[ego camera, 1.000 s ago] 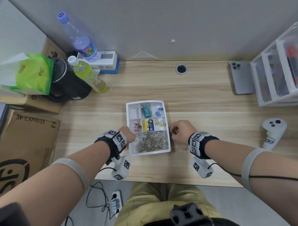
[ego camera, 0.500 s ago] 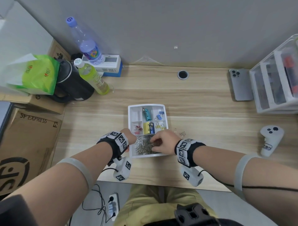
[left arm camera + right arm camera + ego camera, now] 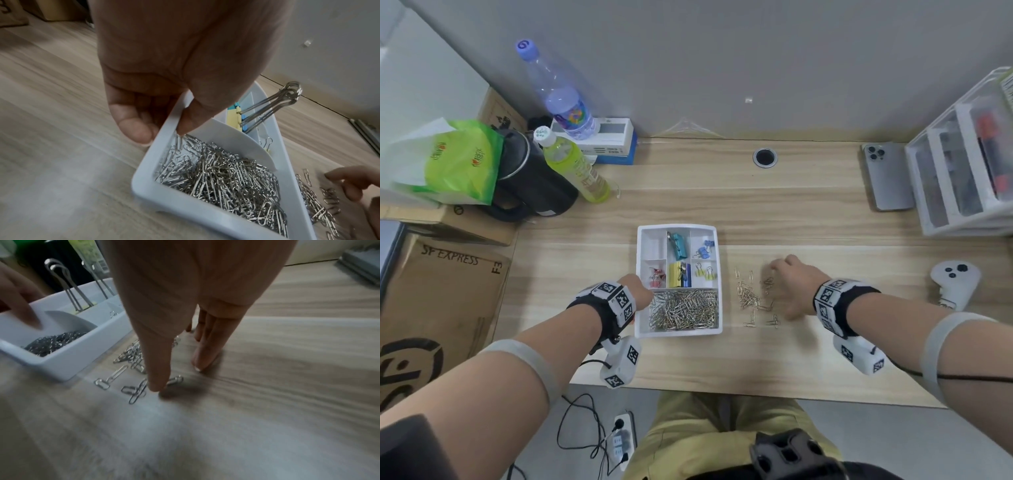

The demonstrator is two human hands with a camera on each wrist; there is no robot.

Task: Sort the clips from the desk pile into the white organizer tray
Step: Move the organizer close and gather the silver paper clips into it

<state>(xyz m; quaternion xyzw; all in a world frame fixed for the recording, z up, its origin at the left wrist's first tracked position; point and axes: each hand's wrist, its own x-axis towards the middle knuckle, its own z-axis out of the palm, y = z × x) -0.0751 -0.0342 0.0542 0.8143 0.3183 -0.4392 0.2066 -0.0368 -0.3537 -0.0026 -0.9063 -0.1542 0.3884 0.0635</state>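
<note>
Beside the white organizer tray (image 3: 643,329), loose silver paper clips (image 3: 749,298) are touched by the spread-fingered right hand (image 3: 792,286); the tray's rim is pinched by the left hand (image 3: 164,78), as shown only by the left wrist view.

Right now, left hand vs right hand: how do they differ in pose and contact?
The left hand pinches the near-left wall of the white organizer tray, thumb inside, a finger outside; the right hand grips nothing.
The left hand sits at the tray; the right hand is spread on the desk, fingertips down among the loose paper clips.
Both wear marker wristbands.
</note>
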